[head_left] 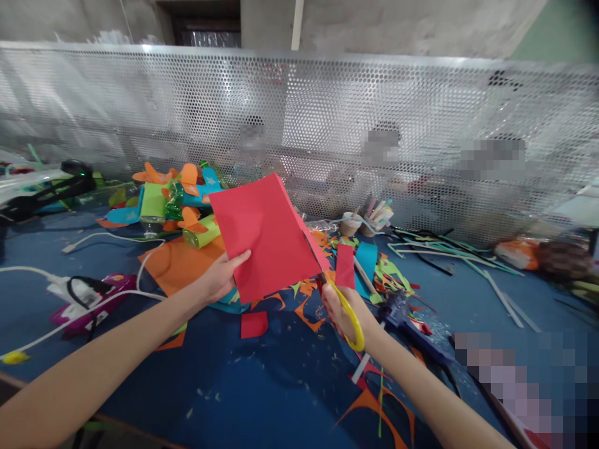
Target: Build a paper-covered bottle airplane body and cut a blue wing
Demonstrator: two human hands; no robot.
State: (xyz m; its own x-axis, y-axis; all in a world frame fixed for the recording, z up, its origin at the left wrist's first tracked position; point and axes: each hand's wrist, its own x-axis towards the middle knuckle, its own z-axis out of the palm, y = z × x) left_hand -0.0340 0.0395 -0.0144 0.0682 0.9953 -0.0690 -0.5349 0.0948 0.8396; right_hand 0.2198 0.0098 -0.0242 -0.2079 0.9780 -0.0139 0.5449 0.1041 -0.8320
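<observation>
My left hand (223,277) pinches the lower left edge of a red paper sheet (264,240), thumb on top, and holds it up above the table. In my right hand (344,312) is a pair of scissors (354,324) with yellow handles. Their blades lie along the sheet's right side, where a strip of the red paper stands beyond the blade. Below the sheet, a small red paper piece (254,325) lies on the blue table (243,393). A red paper strip (345,265) and a blue paper piece (366,265) lie just beyond my right hand.
Paper and bottle crafts (175,196) stand at the back left, near an orange sheet (180,262). A purple power strip (100,305) with white cables lies left. A blue glue gun (414,327), orange scraps (374,411) and cups of sticks (377,218) are right. A perforated metal screen (154,112) runs behind.
</observation>
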